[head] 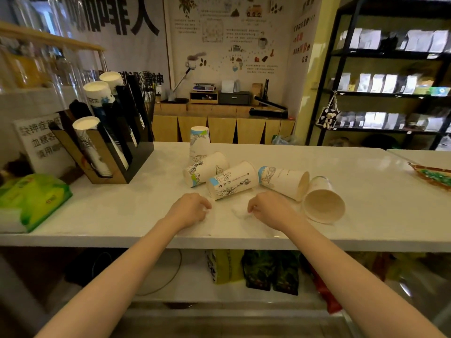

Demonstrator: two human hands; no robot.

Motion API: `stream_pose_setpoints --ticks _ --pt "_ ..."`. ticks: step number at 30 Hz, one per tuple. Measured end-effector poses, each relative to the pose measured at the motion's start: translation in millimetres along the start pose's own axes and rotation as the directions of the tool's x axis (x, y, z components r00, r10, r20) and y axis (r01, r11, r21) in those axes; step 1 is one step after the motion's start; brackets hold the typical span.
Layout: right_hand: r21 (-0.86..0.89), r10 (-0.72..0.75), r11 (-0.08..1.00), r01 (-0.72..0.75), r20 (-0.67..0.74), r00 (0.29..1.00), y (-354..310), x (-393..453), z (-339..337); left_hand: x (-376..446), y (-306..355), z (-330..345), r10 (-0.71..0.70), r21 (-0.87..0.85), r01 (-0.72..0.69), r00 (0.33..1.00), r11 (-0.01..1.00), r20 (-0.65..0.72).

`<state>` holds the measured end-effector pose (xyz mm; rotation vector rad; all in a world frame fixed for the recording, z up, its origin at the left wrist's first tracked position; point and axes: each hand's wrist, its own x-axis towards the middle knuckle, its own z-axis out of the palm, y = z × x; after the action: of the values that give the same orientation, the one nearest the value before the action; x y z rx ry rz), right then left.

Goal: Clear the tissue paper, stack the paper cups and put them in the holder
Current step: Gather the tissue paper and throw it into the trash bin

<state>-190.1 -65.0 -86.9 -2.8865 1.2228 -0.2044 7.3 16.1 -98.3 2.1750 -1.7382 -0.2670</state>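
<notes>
Both hands pinching white tissue paper (240, 212) at 6 o'clock: left hand (189, 211), right hand (267, 211), fingers curled, gathering it before stacking cups.

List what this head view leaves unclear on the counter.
- Tissue paper: white on the white counter; its outline is lost, partly under the left hand and right hand.
- Fingers: curled under, so the grip is unclear.
- Holder: cup stack counts hidden by its dividers.

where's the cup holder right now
The cup holder stands at the counter's far left, behind the green tissue pack and left of the scattered paper cups.
</notes>
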Motion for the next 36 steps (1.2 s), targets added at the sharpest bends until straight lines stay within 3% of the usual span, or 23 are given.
stream_pose_setpoints --ticks 4,7,14,18,24,28,32,36 --pt "0.295 0.022 0.955 0.014 -0.12 0.993 -1.0 -8.0 -8.6 -9.0 1.6 -3.1 0.005 -0.097 -0.017 0.992 0.995 -0.128" --pt "0.501 -0.021 0.865 0.036 -0.037 0.999 -12.1 -12.1 -25.8 -22.4 0.3 -12.0 0.0 -0.227 -0.035 0.988 0.973 -0.156" --pt "0.496 -0.314 0.855 0.15 0.264 0.912 -57.0 -10.8 -28.5 -83.3 -5.7 -30.2 -0.028 -0.305 0.001 0.996 0.953 -0.083" --pt "0.516 -0.367 0.838 0.176 0.296 0.882 -82.6 -24.9 6.8 -120.0 -14.9 -3.2 -0.132 -0.294 0.13 0.991 0.947 0.012" --pt "0.604 -0.309 0.792 0.093 0.265 0.913 -97.5 -44.1 97.9 -158.4 -55.3 88.3 -0.369 -0.373 0.371 0.926 0.85 0.08" --pt "0.65 -0.199 0.755 -0.088 0.354 0.914 -97.6 -50.1 183.9 -160.8 -92.2 158.3 -0.511 -0.446 0.528 0.843 0.723 0.17" --pt "0.686 -0.138 0.681 -0.255 0.462 0.876 -92.9 -55.1 283.6 -158.2 -133.5 240.1 -0.575 -0.471 0.615 0.78 0.632 0.247" --pt "0.626 -0.085 0.709 -0.326 0.534 0.841 -92.3 -64.5 404.9 -159.0 -178.6 331.1 -0.594 -0.473 0.656 0.747 0.588 0.298"
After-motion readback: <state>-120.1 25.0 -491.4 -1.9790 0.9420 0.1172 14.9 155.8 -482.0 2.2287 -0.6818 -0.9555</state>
